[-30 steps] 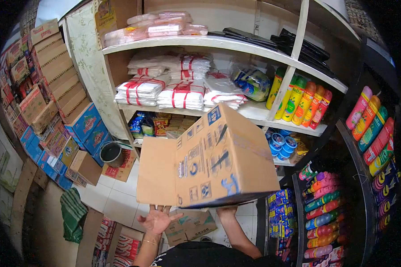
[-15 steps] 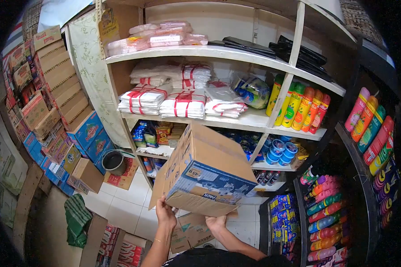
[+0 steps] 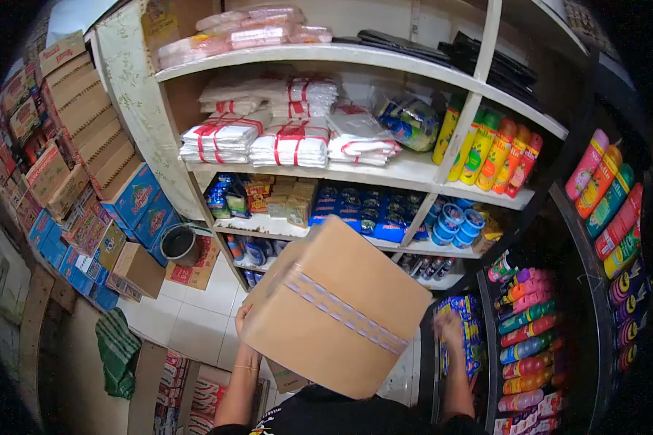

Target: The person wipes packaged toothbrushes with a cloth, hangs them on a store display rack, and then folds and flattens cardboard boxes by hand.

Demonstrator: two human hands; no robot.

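Note:
A large brown cardboard box [image 3: 334, 301] is tilted in front of my body, a strip of patterned tape running across the face towards me. My left hand [image 3: 244, 319] grips its left edge, with most of the fingers hidden behind the cardboard. Off the box's right side, my right hand [image 3: 450, 328] is raised and apart from it, in front of hanging blue packets [image 3: 471, 326]. Motion blur smears its fingers, so their pose is unclear.
White shelves [image 3: 283, 52] ahead carry tied white bundles [image 3: 290, 143], spray cans [image 3: 479, 156] and blue tubs [image 3: 453, 217]. A dark rack of bottles [image 3: 526, 348] stands close on the right. Stacked cartons [image 3: 94, 123] and a bucket [image 3: 181, 245] are at left.
The box has turned over, its printed blue side giving way to a plain taped face. My right hand has left its underside and moved right; my left hand remains on it.

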